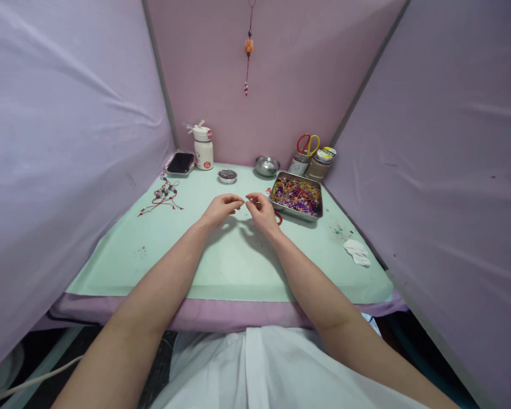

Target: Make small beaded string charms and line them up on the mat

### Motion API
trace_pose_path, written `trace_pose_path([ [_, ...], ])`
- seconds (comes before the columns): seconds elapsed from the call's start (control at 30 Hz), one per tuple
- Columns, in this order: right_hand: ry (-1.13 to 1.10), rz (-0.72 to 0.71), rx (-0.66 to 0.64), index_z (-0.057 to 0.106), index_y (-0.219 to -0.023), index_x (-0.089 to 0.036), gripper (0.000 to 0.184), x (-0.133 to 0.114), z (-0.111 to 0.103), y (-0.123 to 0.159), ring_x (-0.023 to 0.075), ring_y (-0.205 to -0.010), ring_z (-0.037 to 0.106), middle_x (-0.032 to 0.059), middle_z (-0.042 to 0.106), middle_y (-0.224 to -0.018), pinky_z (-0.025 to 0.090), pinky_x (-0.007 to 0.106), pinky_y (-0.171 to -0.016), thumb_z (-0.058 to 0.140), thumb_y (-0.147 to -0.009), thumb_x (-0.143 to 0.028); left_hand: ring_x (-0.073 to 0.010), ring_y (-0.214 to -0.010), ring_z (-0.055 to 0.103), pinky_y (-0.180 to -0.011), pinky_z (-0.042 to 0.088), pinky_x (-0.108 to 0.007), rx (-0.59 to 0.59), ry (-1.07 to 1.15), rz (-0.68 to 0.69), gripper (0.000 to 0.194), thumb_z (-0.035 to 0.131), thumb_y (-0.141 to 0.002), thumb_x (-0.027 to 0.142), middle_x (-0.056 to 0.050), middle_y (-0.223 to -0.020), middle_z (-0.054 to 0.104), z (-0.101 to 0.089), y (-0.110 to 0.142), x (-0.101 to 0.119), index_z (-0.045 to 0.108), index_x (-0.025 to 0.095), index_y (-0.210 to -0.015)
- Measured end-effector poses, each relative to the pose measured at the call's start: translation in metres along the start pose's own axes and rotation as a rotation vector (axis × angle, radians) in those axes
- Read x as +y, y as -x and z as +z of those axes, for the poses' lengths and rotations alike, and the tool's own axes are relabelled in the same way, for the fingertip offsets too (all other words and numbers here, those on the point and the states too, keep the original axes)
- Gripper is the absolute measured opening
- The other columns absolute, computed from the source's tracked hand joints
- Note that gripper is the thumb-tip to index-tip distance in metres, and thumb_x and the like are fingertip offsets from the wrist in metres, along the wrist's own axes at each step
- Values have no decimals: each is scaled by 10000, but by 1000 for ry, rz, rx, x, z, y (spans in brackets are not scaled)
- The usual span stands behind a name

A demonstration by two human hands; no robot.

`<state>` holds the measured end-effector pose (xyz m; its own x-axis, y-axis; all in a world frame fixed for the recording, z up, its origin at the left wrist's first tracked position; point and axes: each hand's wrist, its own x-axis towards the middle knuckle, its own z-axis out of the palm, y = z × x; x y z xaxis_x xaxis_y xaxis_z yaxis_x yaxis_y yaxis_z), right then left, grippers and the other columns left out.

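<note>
Over the middle of the table, my left hand (222,209) and my right hand (260,211) face each other with fingertips almost meeting. Each has its thumb and fingers pinched together; whatever sits between them is too small to make out. Close beside my right hand is a metal tray (297,214) heaped with tangled cords and beads in purple, yellow and red. A red loop (278,218), perhaps a scissor handle, shows partly from behind that hand. Beyond the hands stand a small round dish (227,176) of dark bits and a steel bowl (267,166).
Beaded red cords (165,196) lie at the left, below a phone (181,163) and a white bottle (203,150). Scissors (308,144) stand in a jar beside a lidded jar (320,163). A crumpled white cloth (357,252) lies right. A beaded pendant (248,46) hangs behind.
</note>
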<state>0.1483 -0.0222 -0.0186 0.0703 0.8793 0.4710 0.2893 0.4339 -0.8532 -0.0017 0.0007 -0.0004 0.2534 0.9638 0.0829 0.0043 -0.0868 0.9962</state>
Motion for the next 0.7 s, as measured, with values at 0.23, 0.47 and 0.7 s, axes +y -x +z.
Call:
trace_pose_path([
  [0.23, 34, -33, -17, 630, -899, -206, 157, 1, 0, -1, 93, -585, 448, 9, 487, -880, 416, 261, -580, 551, -803, -302, -171, -852, 565, -727, 417, -290, -48, -67, 34, 259, 695, -636, 400, -34, -897, 667, 1, 3, 1, 676, 198, -797],
  [0.47, 99, -52, 13, 568, -747, -197, 106, -1, -1, 0, 120, -662, 472, 17, 503, -861, 428, 264, -613, 561, -796, -291, -174, -833, 564, -740, 417, -305, -39, -90, 32, 282, 695, -626, 413, -35, -850, 666, 1, 4, 3, 666, 186, -791],
  [0.7, 108, -22, -11, 564, -770, -195, 119, -2, 0, 2, 93, -599, 439, 13, 476, -904, 418, 261, -613, 564, -807, -308, -149, -695, 537, -649, 399, -279, 32, -155, 71, 261, 678, -631, 388, -34, -750, 643, 3, 4, 5, 673, 161, -759],
])
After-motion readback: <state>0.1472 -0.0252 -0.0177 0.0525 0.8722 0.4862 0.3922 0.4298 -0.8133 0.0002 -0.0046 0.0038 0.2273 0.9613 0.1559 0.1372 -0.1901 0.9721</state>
